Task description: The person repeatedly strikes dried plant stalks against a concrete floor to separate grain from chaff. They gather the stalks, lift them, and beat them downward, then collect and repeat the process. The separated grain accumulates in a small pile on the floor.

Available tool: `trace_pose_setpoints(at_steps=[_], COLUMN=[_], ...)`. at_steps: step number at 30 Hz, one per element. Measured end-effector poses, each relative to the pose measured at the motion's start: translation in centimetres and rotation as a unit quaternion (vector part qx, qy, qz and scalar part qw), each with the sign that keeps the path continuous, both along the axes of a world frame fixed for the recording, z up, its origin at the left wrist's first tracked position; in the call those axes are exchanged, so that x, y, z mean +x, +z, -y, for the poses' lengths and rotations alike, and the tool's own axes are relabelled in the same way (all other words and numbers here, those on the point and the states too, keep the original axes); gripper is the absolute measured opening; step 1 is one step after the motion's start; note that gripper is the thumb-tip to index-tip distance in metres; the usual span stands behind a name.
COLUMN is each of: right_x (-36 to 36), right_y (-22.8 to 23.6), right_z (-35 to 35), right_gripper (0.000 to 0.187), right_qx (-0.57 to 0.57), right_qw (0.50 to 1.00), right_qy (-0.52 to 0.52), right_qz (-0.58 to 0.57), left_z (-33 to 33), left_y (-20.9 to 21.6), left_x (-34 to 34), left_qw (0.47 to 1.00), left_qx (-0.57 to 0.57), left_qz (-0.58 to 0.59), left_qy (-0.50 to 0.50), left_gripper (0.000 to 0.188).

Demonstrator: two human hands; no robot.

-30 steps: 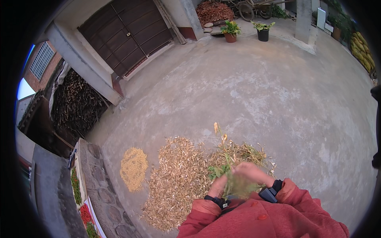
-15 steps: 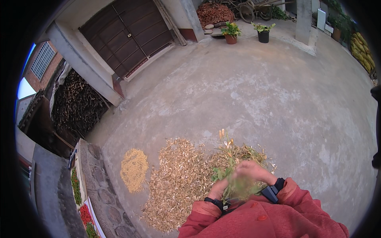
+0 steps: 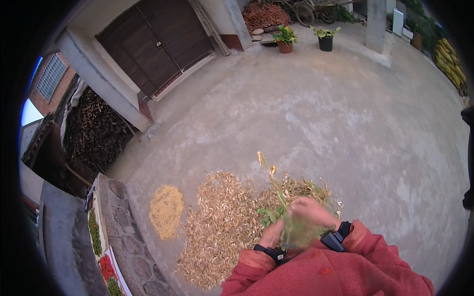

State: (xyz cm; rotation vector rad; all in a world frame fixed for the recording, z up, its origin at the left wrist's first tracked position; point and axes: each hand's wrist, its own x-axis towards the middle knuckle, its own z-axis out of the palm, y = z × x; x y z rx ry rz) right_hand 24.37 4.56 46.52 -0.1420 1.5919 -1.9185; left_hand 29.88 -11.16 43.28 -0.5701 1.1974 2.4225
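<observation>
A green leafy bean plant [image 3: 281, 193] with pale yellow, dry-looking pods at its tip is held in front of my chest. My left hand [image 3: 271, 234] is closed round its lower left side. The fingers of my right hand [image 3: 312, 211] are closed on the stalk beside it; a blurred green part hides some of the grip. Behind and below the hands lies a heap of greenish-brown pods and stalks [image 3: 318, 190]. To its left spreads a larger heap of dry tan pods [image 3: 219, 222]. Farther left is a small round pile of pale yellow beans [image 3: 166, 211].
Concrete floor [image 3: 321, 108] stretches ahead to a brown double door [image 3: 155, 44]. Two potted plants [image 3: 285, 40] stand at the far side near a pillar [image 3: 376, 27]. On the left runs a low stone wall [image 3: 133, 244], with stacked firewood [image 3: 96, 128] beyond it.
The plant's podded tip has swung left and up and now stands out farther from the hands. My right hand has shifted slightly left; my left hand stays near the same spot.
</observation>
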Motion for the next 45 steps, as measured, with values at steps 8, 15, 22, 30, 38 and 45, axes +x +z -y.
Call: trace_pose_setpoints(at_steps=[8, 15, 22, 30, 38, 45], right_x=[0.1, 0.0, -0.1, -0.2, -0.9, -1.5], right_y=[-1.6, -0.9, -2.6, -4.9, -4.9, -3.2], right_z=[0.2, 0.5, 0.5, 1.0, -0.4, -0.2], right_gripper=[0.019, 0.016, 0.014, 0.014, 0.018, 0.022], right_qx=[0.034, 0.053, 0.046, 0.175, 0.168, 0.128], right_qw=[0.998, 0.998, 0.998, 0.962, 0.945, 0.966], right_qy=[-0.027, -0.042, -0.053, -0.010, 0.004, -0.081], right_qz=[-0.045, -0.003, -0.007, -0.211, -0.279, -0.210], left_z=[0.2, 0.1, 0.0, 1.3, 2.4, 2.0], left_y=[-3.3, -5.7, -6.3, -3.8, -0.8, 1.8], left_x=[1.0, 0.6, -0.2, -1.2, -1.3, -0.8], left_qw=[0.974, 0.950, 0.960, 0.911, 0.979, 0.988], left_qx=[-0.163, -0.253, -0.215, -0.334, -0.192, -0.132], left_qz=[-0.155, -0.185, -0.174, -0.242, -0.073, -0.076], left_qy=[0.009, 0.010, 0.039, 0.017, -0.002, 0.002], left_gripper=[0.021, 0.016, 0.014, 0.019, 0.026, 0.027])
